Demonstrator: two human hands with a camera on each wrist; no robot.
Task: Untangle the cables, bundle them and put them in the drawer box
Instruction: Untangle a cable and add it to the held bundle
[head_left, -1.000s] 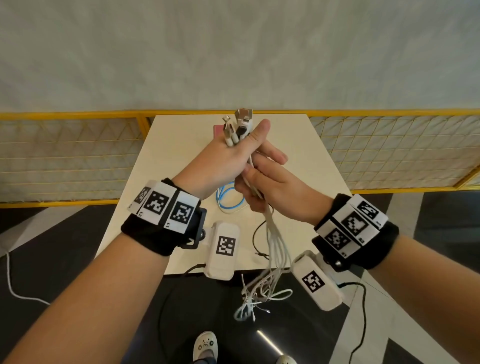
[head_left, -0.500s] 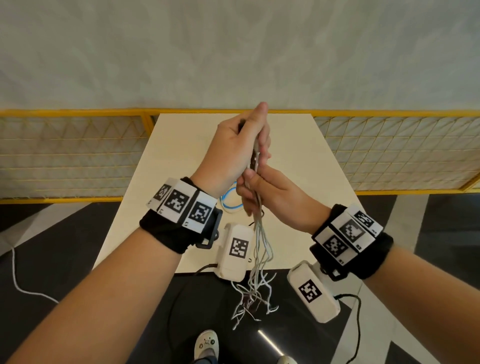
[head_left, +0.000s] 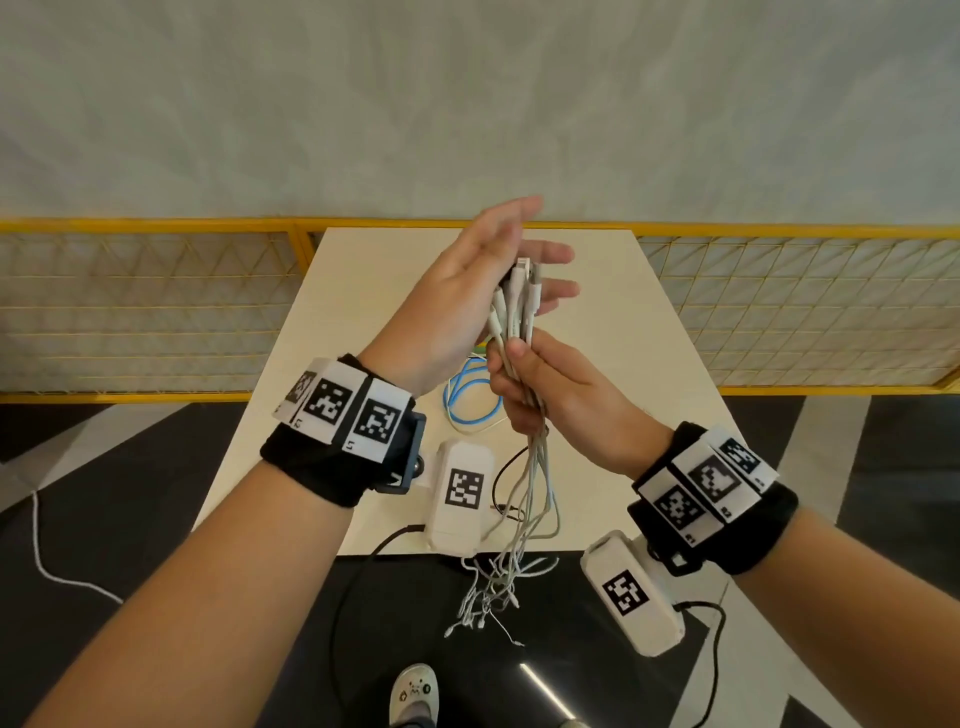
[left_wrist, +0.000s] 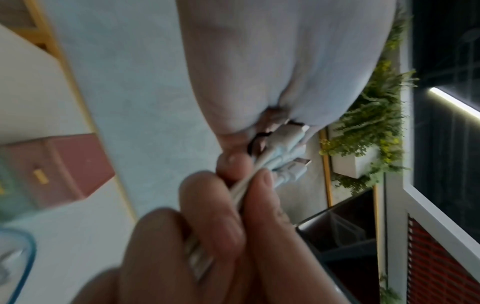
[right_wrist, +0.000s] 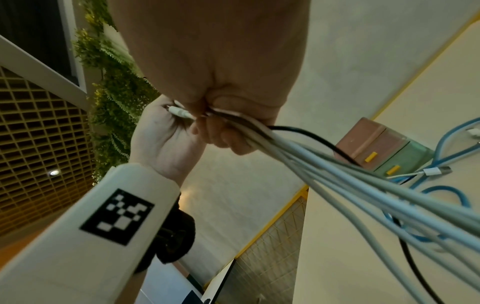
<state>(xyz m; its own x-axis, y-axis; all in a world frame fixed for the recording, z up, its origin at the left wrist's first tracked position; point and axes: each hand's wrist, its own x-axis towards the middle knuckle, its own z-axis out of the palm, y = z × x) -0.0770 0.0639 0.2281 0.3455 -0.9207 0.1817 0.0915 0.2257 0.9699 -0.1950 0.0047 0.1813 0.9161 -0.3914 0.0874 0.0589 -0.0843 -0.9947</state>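
Above table (head_left: 613, 332), our right hand (head_left: 550, 395) grips cables (head_left: 511, 312) near plugs; left hand (head_left: 467, 291) open, fingers straight. Risk: loose ends (head_left: 488, 597) below retangle, or cables slip if grip weakens.

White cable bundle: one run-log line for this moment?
white cable bundle: held upright, tails dangling | right hand: gripping bundle | left hand: open behind plugs | blue cable: on table

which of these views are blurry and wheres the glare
Head view: sharp on the white cables and both hands, wide-angle bend in the yellow rail, a bright streak of glare on the dark floor. Left wrist view: soft throughout, smeared most on the pink drawer box. Right wrist view: dim and yellowish, cables blurring toward the lower right corner.
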